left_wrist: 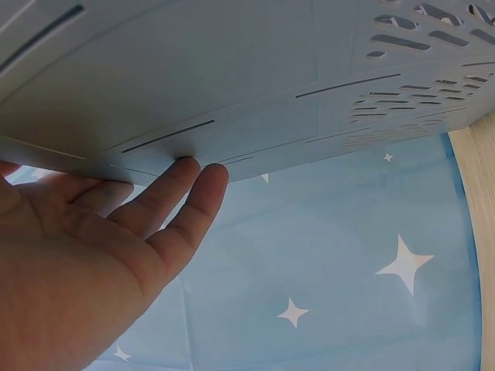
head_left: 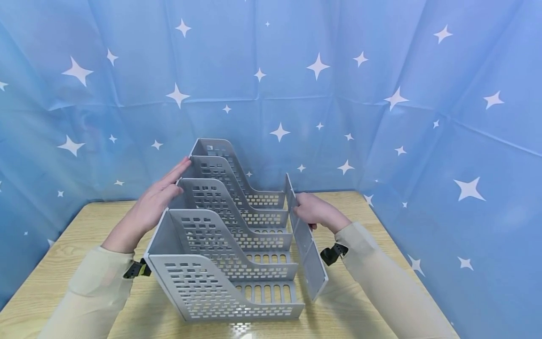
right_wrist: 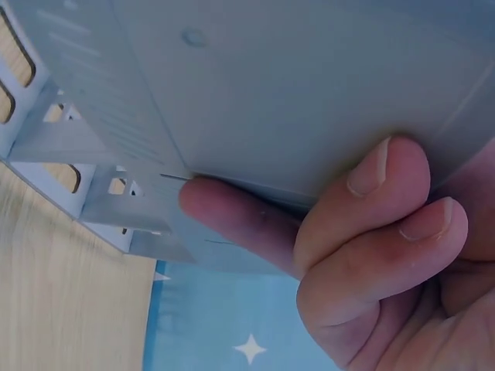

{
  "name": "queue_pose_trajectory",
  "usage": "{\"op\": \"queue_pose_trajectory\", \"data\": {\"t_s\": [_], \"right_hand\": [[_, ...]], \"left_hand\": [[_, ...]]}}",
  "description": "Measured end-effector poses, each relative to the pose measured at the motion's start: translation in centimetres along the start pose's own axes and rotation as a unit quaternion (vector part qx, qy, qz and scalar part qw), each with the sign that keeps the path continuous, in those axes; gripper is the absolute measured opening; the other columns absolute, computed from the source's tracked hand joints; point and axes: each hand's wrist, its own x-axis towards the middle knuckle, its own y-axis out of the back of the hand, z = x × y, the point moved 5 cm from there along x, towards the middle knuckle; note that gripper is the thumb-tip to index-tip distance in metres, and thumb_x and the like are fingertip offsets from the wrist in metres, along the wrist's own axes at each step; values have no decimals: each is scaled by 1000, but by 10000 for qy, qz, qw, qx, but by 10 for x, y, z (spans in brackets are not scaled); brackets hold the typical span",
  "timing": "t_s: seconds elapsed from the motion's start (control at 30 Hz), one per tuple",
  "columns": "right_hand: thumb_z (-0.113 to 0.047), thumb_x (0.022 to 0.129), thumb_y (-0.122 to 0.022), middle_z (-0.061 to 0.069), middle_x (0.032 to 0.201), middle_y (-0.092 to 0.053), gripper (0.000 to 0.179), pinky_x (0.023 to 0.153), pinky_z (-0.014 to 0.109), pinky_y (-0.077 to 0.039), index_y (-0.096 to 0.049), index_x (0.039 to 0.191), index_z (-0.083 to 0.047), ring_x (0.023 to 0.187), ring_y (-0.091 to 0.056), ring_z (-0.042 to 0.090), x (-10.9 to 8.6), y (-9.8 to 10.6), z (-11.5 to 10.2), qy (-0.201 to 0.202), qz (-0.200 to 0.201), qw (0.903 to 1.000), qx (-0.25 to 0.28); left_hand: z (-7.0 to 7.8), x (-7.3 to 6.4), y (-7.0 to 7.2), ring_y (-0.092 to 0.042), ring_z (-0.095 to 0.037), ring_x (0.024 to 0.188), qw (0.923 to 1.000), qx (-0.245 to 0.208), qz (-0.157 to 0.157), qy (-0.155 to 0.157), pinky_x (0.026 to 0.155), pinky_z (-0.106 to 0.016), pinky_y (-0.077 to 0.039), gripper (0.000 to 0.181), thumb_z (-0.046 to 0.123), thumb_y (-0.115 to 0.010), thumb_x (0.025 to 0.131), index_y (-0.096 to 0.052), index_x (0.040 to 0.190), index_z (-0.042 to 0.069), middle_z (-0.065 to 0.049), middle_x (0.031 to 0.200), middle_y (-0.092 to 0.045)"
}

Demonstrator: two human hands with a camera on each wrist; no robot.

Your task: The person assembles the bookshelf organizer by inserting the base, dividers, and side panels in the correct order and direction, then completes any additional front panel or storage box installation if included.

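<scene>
A grey plastic file organizer [head_left: 277,310] with several slotted, curved dividers stands on the table. My left hand [head_left: 150,205] lies along its tall back panel [head_left: 167,240]; in the left wrist view, straight fingertips [left_wrist: 207,185] touch the slotted outer face. To the right, a long narrow grey panel [head_left: 314,268] stands on edge, slightly slanted, beside the dividers' low front ends. My right hand [head_left: 317,209] holds this panel towards its far part. In the right wrist view, one finger [right_wrist: 240,220] lies along the panel's ridge, with other fingers curled beside it.
The organizer and panel are on a light wood-grain table [head_left: 97,226]. A blue curtain with white stars [head_left: 271,70] hangs behind and at both sides of the table. Black bands with small devices [head_left: 334,253] are on both wrists.
</scene>
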Motion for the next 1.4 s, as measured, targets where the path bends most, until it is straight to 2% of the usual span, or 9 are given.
{"op": "queue_pose_trajectory", "data": {"t_s": [0.27,0.57,0.8,1.0,1.1,1.27,1.4], "right_hand": [[-4,107,-39,7,60,-47,18,50,31,-41,-54,102,3,43,-41,15,0,0,-4,-44,-96,9994,-334],[-8,109,-42,9,63,-52,19,52,32,-42,-55,111,5,44,-44,16,2,3,-3,-70,-281,9973,-669],[-8,109,-42,10,67,-53,17,52,32,-45,-54,109,4,44,-45,16,3,3,-1,-9,-242,9985,-498],[-3,107,-38,9,66,-49,17,49,32,-43,-54,107,4,41,-39,15,1,2,3,-27,-80,9994,326],[-2,106,-36,11,70,-51,19,46,31,-41,-54,107,6,41,-39,15,-1,2,5,-11,4,9985,545],[-1,105,-36,15,76,-55,19,45,30,-39,-53,109,7,42,-40,15,-6,-1,4,61,-31,9996,261],[-1,106,-36,13,71,-53,18,46,30,-41,-53,103,5,42,-41,14,-6,-5,5,118,-102,9997,173]], "left_hand": [[2,-2,1,-6,-33,159,10000,33,-6,28,124,-63,-8,59,13,-34,108,-22,166,14,-2,173,-9],[2,-2,0,-7,-32,159,9999,90,-4,53,124,-64,-9,59,15,-35,108,-23,166,16,2,173,-9],[2,-1,1,-7,-35,159,10000,65,-14,28,124,-63,-9,59,14,-34,107,-23,166,14,-1,173,-9],[1,0,2,-6,-33,159,10000,42,-22,51,125,-62,-9,59,12,-33,107,-22,165,12,-2,174,-8],[1,0,2,-6,-35,159,10000,21,-28,45,125,-63,-8,59,11,-33,107,-22,165,11,-3,174,-8],[2,1,1,-6,-36,159,10000,-24,-17,60,125,-63,-8,60,11,-33,107,-22,165,11,-4,174,-8],[3,1,1,-6,-36,159,10000,2,-23,71,125,-62,-8,60,11,-33,106,-22,165,11,-5,173,-8]]}}
